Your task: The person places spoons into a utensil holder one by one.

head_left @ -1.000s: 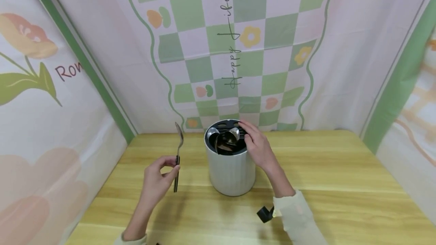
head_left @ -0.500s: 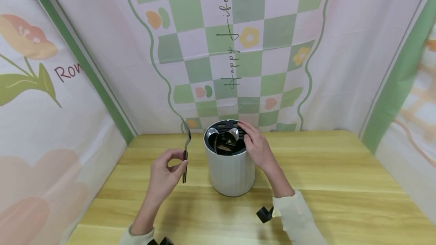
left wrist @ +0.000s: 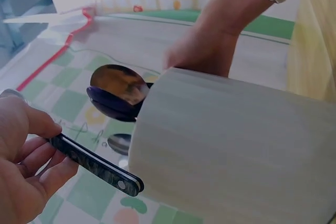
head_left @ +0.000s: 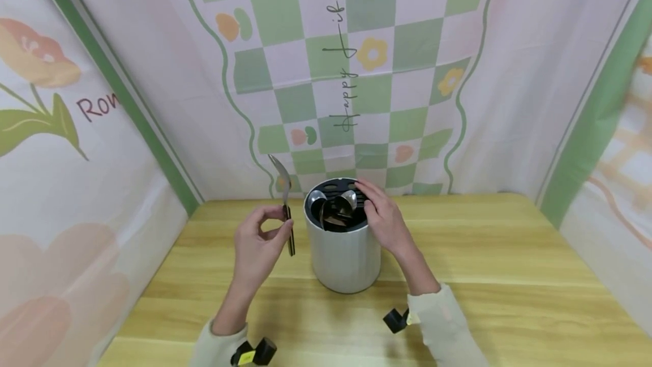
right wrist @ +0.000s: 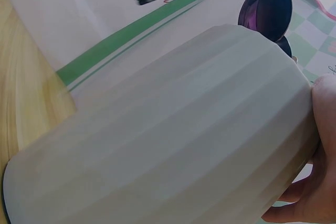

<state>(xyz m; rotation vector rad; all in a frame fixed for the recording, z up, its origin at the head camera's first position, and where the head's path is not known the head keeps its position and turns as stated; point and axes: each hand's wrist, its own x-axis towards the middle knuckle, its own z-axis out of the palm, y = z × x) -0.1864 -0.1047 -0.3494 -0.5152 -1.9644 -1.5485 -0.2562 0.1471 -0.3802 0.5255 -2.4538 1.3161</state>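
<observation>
A white ribbed cutlery holder [head_left: 343, 259] with a black slotted top stands on the wooden table [head_left: 509, 276]. Several spoons [head_left: 336, 203] sit in it, bowls up. My right hand [head_left: 382, 217] grips the holder's right rim, fingers over the top. Just left of the holder, my left hand [head_left: 275, 226] pinches a black-handled metal utensil [head_left: 289, 234] upright, its metal end above the rim. In the left wrist view the black handle [left wrist: 97, 165] lies between my fingers [left wrist: 31, 161], beside the holder [left wrist: 236, 150] and spoon bowls [left wrist: 118, 85]. The right wrist view shows the holder [right wrist: 168, 140] close up and my fingers [right wrist: 321, 129] on it.
Printed cloth walls [head_left: 356, 72] with green checks and flowers close off the table at the back and both sides. Bare wooden tabletop lies to the right [head_left: 509, 254] and in front of the holder. Small black devices sit at both wrists.
My left hand has carried the utensil up and to the right, close to the holder's left rim. The right hand and the holder have stayed in place.
</observation>
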